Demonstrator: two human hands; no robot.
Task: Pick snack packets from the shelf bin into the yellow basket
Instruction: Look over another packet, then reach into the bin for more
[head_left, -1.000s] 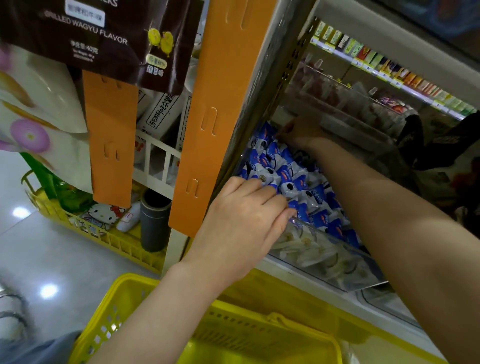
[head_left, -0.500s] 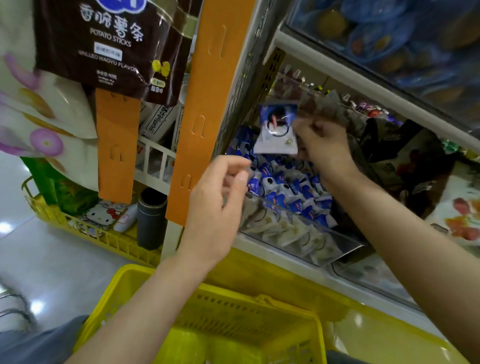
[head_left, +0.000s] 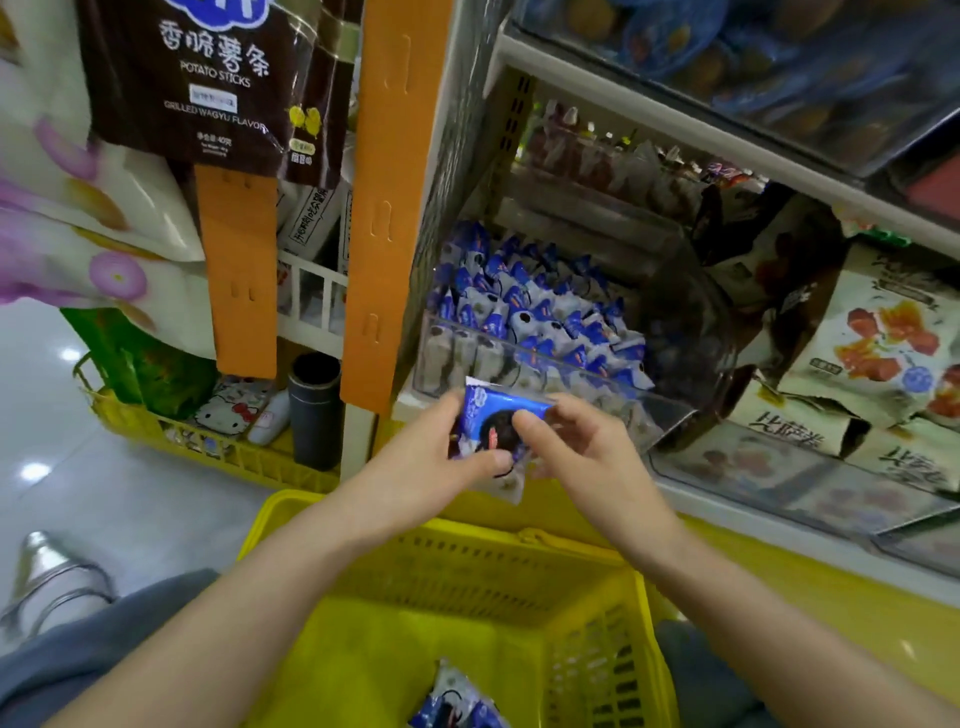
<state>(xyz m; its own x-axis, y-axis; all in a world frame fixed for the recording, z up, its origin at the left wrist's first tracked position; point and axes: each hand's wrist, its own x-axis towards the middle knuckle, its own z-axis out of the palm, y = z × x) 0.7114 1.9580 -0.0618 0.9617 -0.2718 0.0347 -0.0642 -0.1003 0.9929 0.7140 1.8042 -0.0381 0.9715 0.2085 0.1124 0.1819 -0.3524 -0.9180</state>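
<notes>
"POTATO STICKS" and "GRILLED WAGYU FLAVOR" in white on the dark brown hanging bag (head_left: 208, 78)

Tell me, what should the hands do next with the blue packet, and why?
Probably lower the blue packet and drop it into the yellow basket. Both the left hand and right hand hold it just above the basket's far rim, and other packets already lie inside.

A dark brown potato-sticks bag (head_left: 208, 78) is hung at the upper left, with a long orange plastic display strip (head_left: 383, 208) just to its right. A dark grey cylindrical cup (head_left: 314, 415) is stood upright in a low yellow floor rack (head_left: 223, 457), near a white Hello Kitty pouch (head_left: 228, 410). Beige snack bags printed with red-orange pieces (head_left: 883, 332) are stacked at the right.
</notes>
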